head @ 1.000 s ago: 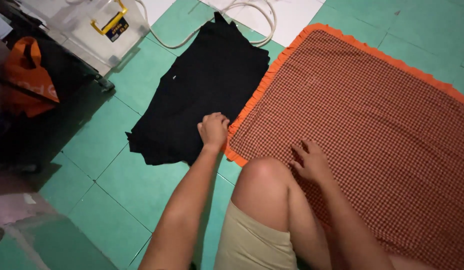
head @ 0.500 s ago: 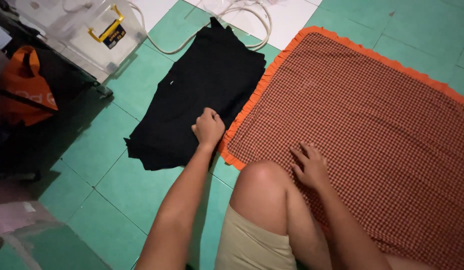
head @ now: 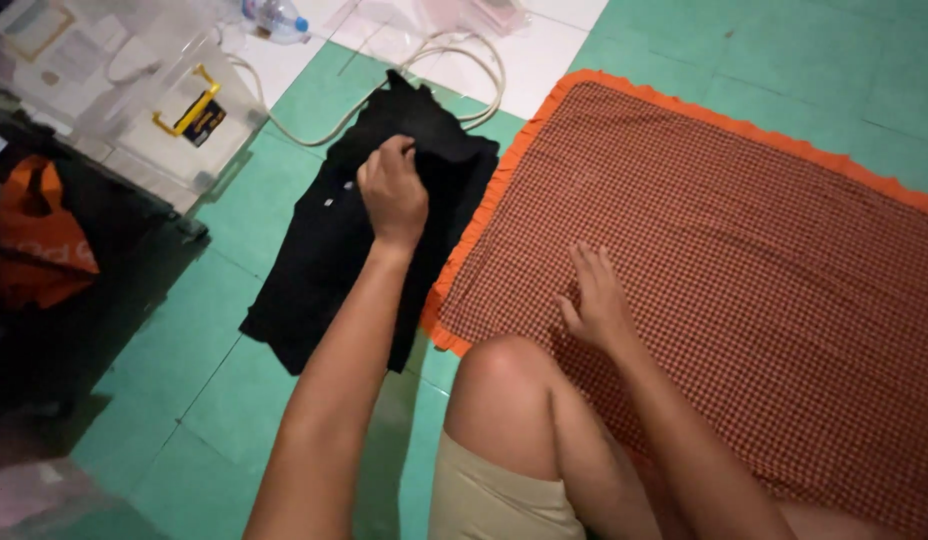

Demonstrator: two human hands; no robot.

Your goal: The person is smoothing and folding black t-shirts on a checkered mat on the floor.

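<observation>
Black garment (head: 324, 260) under left hand (head: 392, 195); checked mat (head: 724, 270) alongside, white cable (head: 464, 60) behind

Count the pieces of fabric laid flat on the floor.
2: a black garment under the left hand, and a checked mat under the right hand. More may lie outside the picture.

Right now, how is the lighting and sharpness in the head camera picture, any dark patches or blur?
Head view: dim and uneven; the lower left corner beside the orange bag falls into deep shadow, the white floor tiles at top look brightest. The black cloth garment shows almost no detail under the left hand. The checked red mat with orange frill stays fairly sharp around the right hand.
</observation>
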